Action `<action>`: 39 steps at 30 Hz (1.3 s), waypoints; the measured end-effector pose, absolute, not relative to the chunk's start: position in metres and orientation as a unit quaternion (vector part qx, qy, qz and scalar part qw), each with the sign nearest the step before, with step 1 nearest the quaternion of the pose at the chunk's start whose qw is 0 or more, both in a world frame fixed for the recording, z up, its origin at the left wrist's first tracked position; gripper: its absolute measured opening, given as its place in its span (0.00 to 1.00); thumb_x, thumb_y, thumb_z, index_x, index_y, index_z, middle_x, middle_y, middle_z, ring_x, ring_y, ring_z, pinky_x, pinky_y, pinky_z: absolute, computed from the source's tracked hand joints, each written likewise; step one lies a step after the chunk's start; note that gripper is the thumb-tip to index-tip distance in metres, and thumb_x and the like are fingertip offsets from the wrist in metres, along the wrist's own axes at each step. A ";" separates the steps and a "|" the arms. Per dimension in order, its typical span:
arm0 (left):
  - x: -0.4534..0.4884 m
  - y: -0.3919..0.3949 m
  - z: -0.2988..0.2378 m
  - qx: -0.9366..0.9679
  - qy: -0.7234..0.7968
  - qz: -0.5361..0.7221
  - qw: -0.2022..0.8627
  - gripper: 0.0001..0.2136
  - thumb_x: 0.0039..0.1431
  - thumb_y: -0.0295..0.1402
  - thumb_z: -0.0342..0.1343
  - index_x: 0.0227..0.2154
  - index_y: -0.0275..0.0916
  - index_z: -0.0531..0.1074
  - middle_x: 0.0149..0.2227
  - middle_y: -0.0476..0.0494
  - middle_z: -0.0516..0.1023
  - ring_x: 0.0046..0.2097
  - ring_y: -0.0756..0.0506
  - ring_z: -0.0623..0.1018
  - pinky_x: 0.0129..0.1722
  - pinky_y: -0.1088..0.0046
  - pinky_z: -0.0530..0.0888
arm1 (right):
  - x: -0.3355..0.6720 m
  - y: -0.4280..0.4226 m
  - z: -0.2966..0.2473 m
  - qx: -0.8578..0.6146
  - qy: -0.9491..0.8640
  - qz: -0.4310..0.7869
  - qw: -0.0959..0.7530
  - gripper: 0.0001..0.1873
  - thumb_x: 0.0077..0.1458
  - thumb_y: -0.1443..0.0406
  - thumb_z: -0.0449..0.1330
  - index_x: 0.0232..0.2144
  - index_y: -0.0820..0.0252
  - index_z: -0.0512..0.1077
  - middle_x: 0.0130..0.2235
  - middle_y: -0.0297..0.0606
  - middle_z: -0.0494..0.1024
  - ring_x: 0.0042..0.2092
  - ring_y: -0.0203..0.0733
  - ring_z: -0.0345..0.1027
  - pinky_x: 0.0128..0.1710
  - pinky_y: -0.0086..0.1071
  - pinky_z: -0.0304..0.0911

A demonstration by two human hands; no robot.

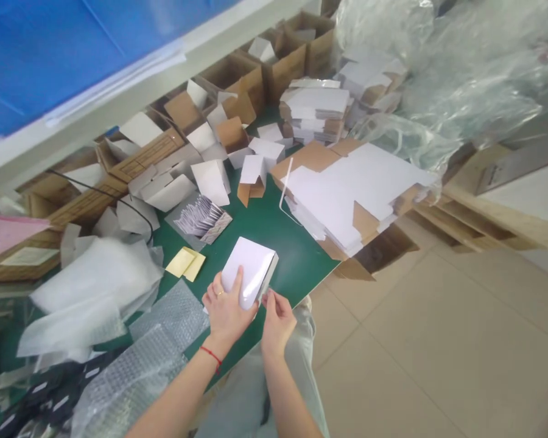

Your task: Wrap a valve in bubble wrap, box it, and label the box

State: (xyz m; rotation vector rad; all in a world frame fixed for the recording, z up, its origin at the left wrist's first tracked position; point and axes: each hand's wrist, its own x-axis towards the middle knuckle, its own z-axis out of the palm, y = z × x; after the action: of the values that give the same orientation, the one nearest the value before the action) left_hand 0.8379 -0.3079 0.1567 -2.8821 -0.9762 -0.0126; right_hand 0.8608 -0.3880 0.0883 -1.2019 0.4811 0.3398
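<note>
A white cardboard box lies on the green table near its front edge. My left hand grips the box from its left side, thumb on the top face and fingers around the far edge. At the box's lower right end, my right hand has thumb and fingers pinched together. Whatever lies between those fingertips, if anything, is too small to make out. Two yellow paper pieces and a small open box of packets lie beyond my left hand.
Bubble wrap lies to the left, near white foam sheets. Flat white cartons are stacked at the right corner. Folded white boxes and brown cartons line the back. Clear plastic hangs at upper right.
</note>
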 end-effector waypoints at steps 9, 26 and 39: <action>0.836 -0.308 0.151 -0.948 -0.313 -0.036 0.045 0.38 0.58 0.54 0.60 0.68 0.47 0.62 0.60 0.23 0.59 0.53 0.26 0.68 0.49 0.42 0.68 | 0.854 -0.376 0.091 -0.636 0.180 0.080 0.746 0.19 0.60 0.51 0.62 0.35 0.61 0.81 0.38 0.46 0.80 0.40 0.48 0.75 0.43 0.41 0.72; 0.832 -0.305 0.144 -0.951 -0.298 -0.067 0.042 0.39 0.55 0.52 0.63 0.68 0.47 0.61 0.59 0.24 0.59 0.52 0.26 0.67 0.48 0.42 0.69 | 0.841 -0.374 0.099 -0.604 0.168 0.104 0.772 0.25 0.64 0.48 0.57 0.44 0.62 0.81 0.46 0.49 0.79 0.49 0.49 0.74 0.49 0.41 0.71; 0.838 -0.310 0.149 -0.936 -0.343 -0.008 0.075 0.31 0.63 0.47 0.58 0.68 0.51 0.61 0.61 0.26 0.57 0.57 0.28 0.67 0.54 0.48 0.67 | 0.863 -0.376 0.101 -0.656 0.136 0.090 0.737 0.13 0.54 0.56 0.64 0.32 0.60 0.71 0.32 0.37 0.75 0.34 0.42 0.72 0.39 0.36 0.70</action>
State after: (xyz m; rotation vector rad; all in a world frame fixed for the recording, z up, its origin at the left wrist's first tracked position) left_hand 0.8382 -0.3098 0.1485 -2.8100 -1.0282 -0.0232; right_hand 0.8632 -0.3759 0.1009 -1.4412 0.2980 0.1966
